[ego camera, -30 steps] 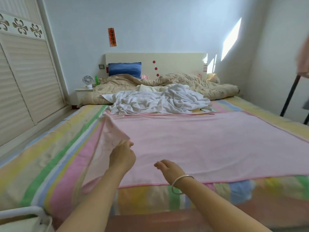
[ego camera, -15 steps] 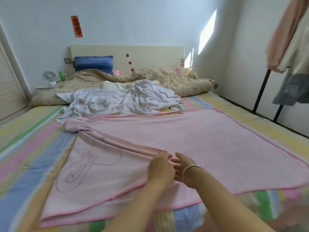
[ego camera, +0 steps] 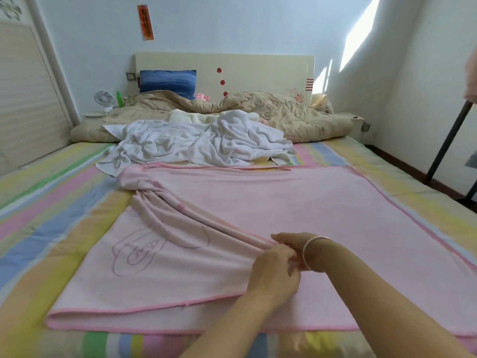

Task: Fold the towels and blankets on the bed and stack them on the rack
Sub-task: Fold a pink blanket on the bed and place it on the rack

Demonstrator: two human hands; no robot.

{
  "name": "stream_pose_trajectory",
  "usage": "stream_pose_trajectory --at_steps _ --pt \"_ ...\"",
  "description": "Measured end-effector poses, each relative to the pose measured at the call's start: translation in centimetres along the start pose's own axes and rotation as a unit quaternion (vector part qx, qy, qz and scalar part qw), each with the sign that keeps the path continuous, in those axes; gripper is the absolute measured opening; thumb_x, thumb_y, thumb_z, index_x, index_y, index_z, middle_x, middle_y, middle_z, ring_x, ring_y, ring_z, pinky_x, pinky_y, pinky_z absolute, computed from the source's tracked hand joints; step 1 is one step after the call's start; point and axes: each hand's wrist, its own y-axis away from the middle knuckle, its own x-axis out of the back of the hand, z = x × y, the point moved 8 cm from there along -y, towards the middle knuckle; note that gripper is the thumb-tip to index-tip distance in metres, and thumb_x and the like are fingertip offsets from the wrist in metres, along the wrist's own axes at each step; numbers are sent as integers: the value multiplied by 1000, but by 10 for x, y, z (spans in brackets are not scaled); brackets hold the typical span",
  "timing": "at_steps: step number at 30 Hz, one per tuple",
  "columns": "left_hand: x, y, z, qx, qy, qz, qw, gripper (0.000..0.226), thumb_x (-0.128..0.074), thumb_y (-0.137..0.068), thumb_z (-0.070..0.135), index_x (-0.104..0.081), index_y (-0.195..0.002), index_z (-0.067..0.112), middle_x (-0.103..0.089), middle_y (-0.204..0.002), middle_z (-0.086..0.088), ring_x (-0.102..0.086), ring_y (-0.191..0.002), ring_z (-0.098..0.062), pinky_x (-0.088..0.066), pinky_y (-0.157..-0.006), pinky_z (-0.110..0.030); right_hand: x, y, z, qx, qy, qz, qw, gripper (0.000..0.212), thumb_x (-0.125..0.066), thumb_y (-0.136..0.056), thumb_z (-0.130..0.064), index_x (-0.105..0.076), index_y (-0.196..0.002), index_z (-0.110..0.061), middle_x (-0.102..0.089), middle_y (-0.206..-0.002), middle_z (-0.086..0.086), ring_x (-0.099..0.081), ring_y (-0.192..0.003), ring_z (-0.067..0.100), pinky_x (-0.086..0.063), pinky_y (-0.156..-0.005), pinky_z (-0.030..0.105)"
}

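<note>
Though bunched, blanket (ego camera: 309, 202) in left grip (ego camera: 274, 270)

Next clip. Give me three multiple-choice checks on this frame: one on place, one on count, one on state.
1. Relative to the pink blanket, the white towel lies: A nearer the person; B beyond, toward the headboard; C to its right.
2. The headboard's red dots number: A one; B three; C five.
3. The pink blanket is: A folded small; B rolled up; C spread out, its left side pulled over.
Answers: B, it lies crumpled between blanket and quilt; B, three in a column; C, the left hand and right hand grip its fold.
</note>
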Motion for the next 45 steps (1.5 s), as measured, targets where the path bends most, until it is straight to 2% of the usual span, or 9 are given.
stream_pose_trajectory --at_steps 3,9,15,21,26,31,35,39,45 --pt "-28 -6 24 -8 5 -9 1000 27 -51 -85 12 -69 -105 18 -66 -110 0 -60 -101 -24 -48 -83 -34 32 -3 -6 34 50 19 998 23 -71 -85 -23 -70 -100 -5 -68 -75 8 -63 -62 21 -49 -50 21" --pt "-73 -36 71 -22 13 -14 1000 32 -50 -85 8 -75 -101 20 -71 -108 3 -62 -100 -21 -48 -89 -31 137 -14 3 134 -14 127 983 7 -64 -91 -17 -68 -88 -12 -62 -82 7 -56 -76 22 -54 -77 40" --pt "-158 -58 144 -14 45 15 999 19 -52 -90 17 -48 -108 15 -69 -94 -9 -60 -87 -37 -43 -70 -42 264 -9 68 133 -46 196 971 11 -62 -92 -18 -65 -83 -13 -59 -76 6 -54 -69 19 -54 -65 35" --pt "-252 -75 212 -27 53 -81 995 30 -52 -87 11 -57 -116 17 -68 -112 -9 -59 -103 -34 -42 -85 -40 365 8 125 95 -61 260 959 7 -66 -89 -13 -69 -92 -7 -63 -85 11 -53 -71 24 -50 -68 34" --pt "-295 -76 223 -15 9 -111 994 25 -54 -87 17 -65 -110 18 -67 -112 -7 -60 -104 -30 -46 -86 -40 380 9 148 91 -58 249 962 6 -68 -88 -10 -70 -92 -5 -63 -76 9 -54 -66 22 -50 -59 25" --pt "-296 -80 243 -58 3 -64 996 25 -50 -88 13 -72 -100 14 -69 -98 -13 -61 -91 -34 -43 -73 -39 404 9 137 100 72 329 936 8 -69 -87 -23 -72 -81 -18 -70 -87 2 -63 -83 23 -50 -82 33" --pt "-304 -74 258 -80 -48 -92 991 23 -54 -90 21 -71 -104 16 -67 -105 -12 -58 -99 -32 -42 -74 -38 405 10 148 92 161 285 940 8 -68 -88 -24 -69 -87 -17 -67 -87 2 -58 -79 18 -43 -68 24" --pt "-309 -61 240 -83 -128 -106 983 24 -80 -55 32 -64 -72 29 -59 -78 11 -58 -71 -12 -37 -51 -26 390 11 154 97 251 254 929 8 -67 -87 -26 -65 -93 -22 -63 -89 -4 -57 -81 12 -39 -66 22" --pt "-286 -45 224 -141 -98 -8 985 16 -48 -63 31 -60 -74 31 -54 -72 12 -55 -66 -12 -43 -56 -24 394 33 180 58 202 303 929 22 -65 -87 -36 -68 -76 -17 -64 -76 1 -56 -69 18 -40 -62 28"
